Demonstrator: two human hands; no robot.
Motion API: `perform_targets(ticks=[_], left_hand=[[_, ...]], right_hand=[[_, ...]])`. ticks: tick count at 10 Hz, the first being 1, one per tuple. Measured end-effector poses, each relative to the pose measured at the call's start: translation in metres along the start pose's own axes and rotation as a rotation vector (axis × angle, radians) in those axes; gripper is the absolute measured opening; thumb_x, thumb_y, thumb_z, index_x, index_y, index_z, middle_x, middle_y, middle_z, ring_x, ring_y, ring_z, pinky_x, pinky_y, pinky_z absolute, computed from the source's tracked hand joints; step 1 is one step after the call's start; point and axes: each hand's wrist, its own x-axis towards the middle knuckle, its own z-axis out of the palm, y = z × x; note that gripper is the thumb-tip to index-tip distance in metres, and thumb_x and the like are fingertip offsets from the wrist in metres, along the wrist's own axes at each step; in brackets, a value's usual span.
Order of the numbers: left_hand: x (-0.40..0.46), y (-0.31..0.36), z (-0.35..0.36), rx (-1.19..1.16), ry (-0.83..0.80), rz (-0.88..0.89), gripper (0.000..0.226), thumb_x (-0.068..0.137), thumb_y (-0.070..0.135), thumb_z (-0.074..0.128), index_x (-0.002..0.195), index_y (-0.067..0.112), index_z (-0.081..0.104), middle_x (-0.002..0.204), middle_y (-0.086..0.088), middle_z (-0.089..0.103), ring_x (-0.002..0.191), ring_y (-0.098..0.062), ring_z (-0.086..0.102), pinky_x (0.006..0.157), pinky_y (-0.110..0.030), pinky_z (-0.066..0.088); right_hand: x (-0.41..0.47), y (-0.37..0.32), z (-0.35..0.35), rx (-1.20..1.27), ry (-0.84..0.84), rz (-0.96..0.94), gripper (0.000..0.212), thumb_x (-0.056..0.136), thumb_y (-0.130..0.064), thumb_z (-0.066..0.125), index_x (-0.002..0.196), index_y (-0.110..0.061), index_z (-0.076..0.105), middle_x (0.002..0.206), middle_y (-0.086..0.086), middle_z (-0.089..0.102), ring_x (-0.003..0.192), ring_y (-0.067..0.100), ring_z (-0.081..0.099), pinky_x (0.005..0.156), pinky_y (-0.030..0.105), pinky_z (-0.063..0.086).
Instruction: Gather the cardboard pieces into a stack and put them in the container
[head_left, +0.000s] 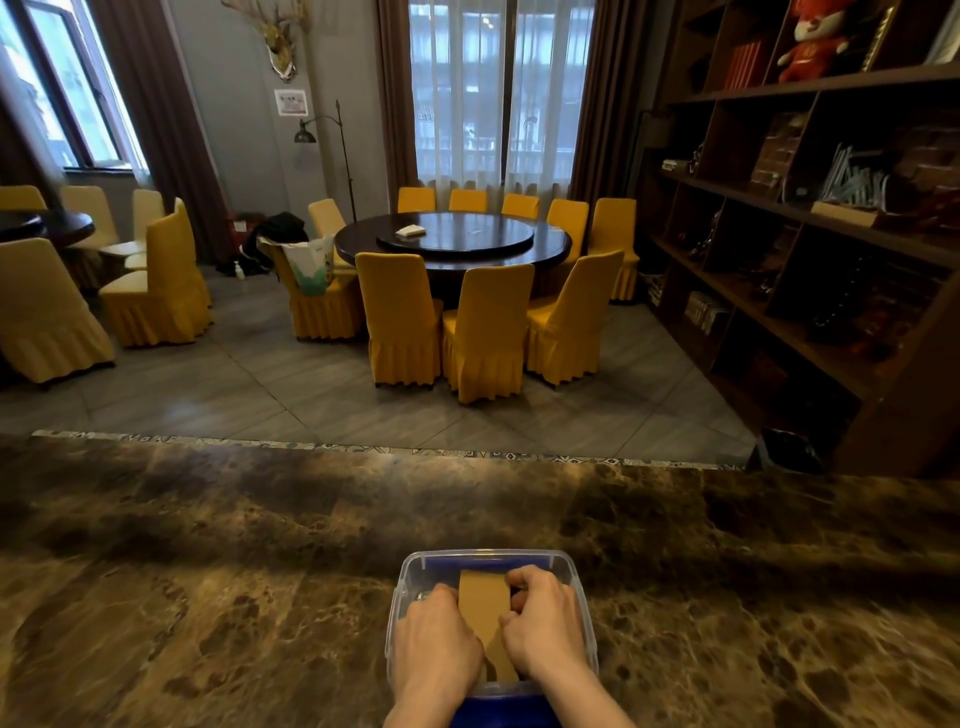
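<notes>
A clear plastic container (581, 587) with blue handles sits on the marble counter near the bottom centre. Inside it lies a stack of brown cardboard pieces (483, 605). My left hand (435, 644) grips the stack's left edge and my right hand (543, 623) grips its right edge, both reaching down into the container. The lower part of the stack is hidden between my hands.
The brown marble counter (260, 571) spreads wide on both sides of the container. Beyond its far edge are a tiled floor, a round dark dining table (452, 240) ringed by yellow chairs, and a dark wooden shelf unit (810, 218) on the right.
</notes>
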Motion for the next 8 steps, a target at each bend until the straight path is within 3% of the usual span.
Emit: perform_targets(ticks=[2,3,5,7,8], left_hand=[[0.000,-0.001,-0.004,0.000,-0.049,0.020,0.021,0.091,0.043,0.055,0.104,0.032,0.068,0.107,0.007,0.075,0.099,-0.014,0.068,0.089,-0.033,0.058],[-0.001,0.000,-0.004,-0.004,-0.072,0.015,0.022,0.090,0.048,0.055,0.102,0.033,0.066,0.105,0.007,0.075,0.096,-0.013,0.068,0.090,-0.035,0.059],[-0.005,0.006,-0.012,0.034,-0.088,0.053,0.036,0.096,0.044,0.050,0.128,0.029,0.051,0.125,0.003,0.069,0.112,-0.017,0.066,0.098,-0.037,0.057],[-0.016,0.015,-0.035,0.195,-0.043,0.225,0.058,0.098,0.046,0.052,0.150,0.027,0.036,0.135,0.006,0.064,0.121,-0.012,0.062,0.103,-0.032,0.052],[-0.027,0.020,-0.049,0.296,0.001,0.363,0.059,0.094,0.057,0.051,0.146,0.030,0.042,0.142,0.006,0.059,0.129,-0.012,0.055,0.109,-0.033,0.047]], right_hand=[[-0.003,-0.001,-0.003,0.020,-0.002,-0.012,0.040,0.087,-0.012,0.073,0.124,-0.025,0.066,0.121,-0.003,0.071,0.113,0.015,0.066,0.097,0.034,0.058],[-0.002,-0.002,-0.008,0.017,-0.021,-0.049,0.039,0.088,-0.019,0.075,0.125,-0.024,0.065,0.124,-0.003,0.070,0.115,0.015,0.064,0.099,0.031,0.056],[-0.014,-0.006,-0.029,-0.031,0.009,-0.228,0.037,0.091,-0.034,0.069,0.127,-0.029,0.063,0.123,-0.007,0.066,0.113,0.010,0.061,0.096,0.026,0.054],[-0.024,-0.007,-0.064,-0.218,0.130,-0.479,0.024,0.096,-0.045,0.056,0.116,-0.033,0.063,0.114,-0.011,0.060,0.104,0.005,0.055,0.089,0.023,0.053],[-0.027,-0.004,-0.079,-0.354,0.196,-0.511,0.032,0.096,-0.052,0.051,0.117,-0.032,0.064,0.114,-0.008,0.058,0.105,0.010,0.050,0.094,0.028,0.049]])
